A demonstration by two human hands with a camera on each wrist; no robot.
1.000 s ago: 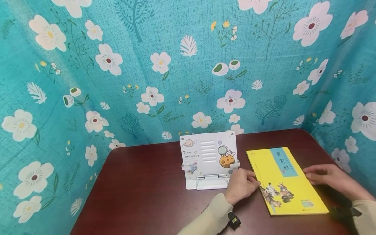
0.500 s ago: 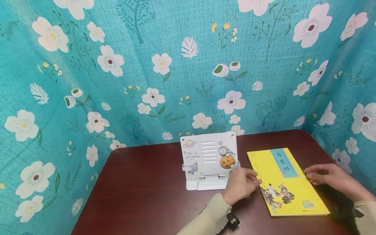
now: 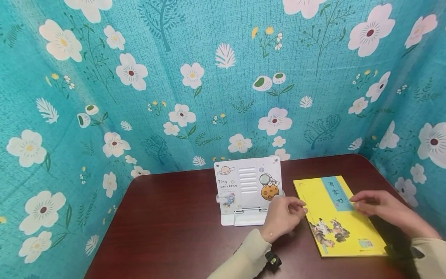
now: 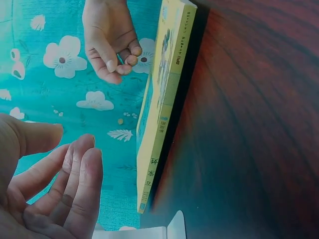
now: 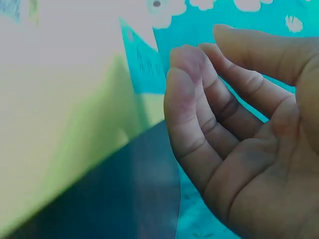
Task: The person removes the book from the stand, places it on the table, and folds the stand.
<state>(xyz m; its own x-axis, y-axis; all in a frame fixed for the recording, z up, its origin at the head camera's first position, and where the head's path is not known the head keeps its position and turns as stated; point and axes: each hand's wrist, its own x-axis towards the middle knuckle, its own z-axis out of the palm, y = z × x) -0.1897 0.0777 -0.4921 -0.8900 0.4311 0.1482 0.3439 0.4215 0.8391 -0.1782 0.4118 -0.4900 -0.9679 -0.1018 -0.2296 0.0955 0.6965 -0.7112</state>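
A yellow book (image 3: 334, 224) with a blue title label lies flat on the table, its spine (image 4: 167, 104) toward my left hand. My left hand (image 3: 285, 217) is by the book's left edge, thumb and fingers loosely bent with nothing between them. Over the right edge, near the label, my right hand (image 3: 386, 209) hovers; the right wrist view shows its bent fingers (image 5: 187, 109) and thumb apart, holding nothing. Left of the book stands a white book stand (image 3: 247, 186) printed with "Tiny universe", a planet and an astronaut. My left hand hides its lower right corner.
The dark reddish-brown table (image 3: 167, 224) has a rounded far edge. Behind it and at both sides hangs a teal curtain (image 3: 209, 97) with white flowers. A black strap device (image 3: 273, 259) is on my left wrist.
My right hand has moved left, from beside the book's right edge to above it. My left hand has drawn back slightly to the left. The book and the stand have stayed put.
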